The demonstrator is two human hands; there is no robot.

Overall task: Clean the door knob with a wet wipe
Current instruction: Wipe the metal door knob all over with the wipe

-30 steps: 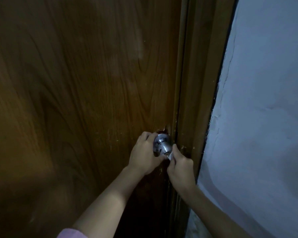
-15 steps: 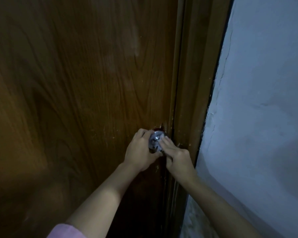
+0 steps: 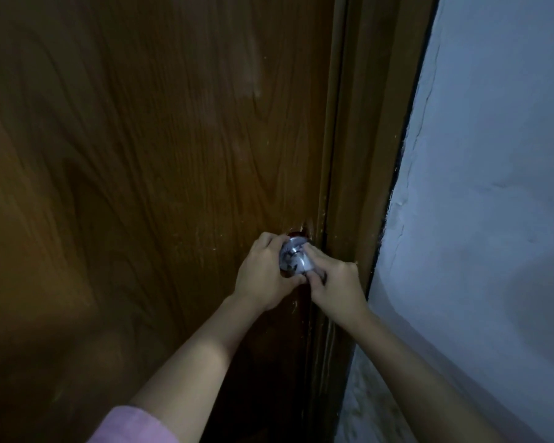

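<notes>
Gripping door knob (image 3: 293, 259): left hand (image 3: 263, 276) curled round it, right hand (image 3: 336, 282) fingers on its face, its grip unclear.

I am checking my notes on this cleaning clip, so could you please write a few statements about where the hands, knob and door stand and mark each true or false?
1. The left hand grips the metal door knob from its left side. True.
2. The right hand hangs idle, away from the knob. False: its fingers lie across the knob's face.
3. The wooden door stands wide open. False: its edge sits against the door frame.
4. A pale wall lies to the right of the frame. True.
5. The left arm wears a blue sleeve. False: the sleeve is pink.
</notes>
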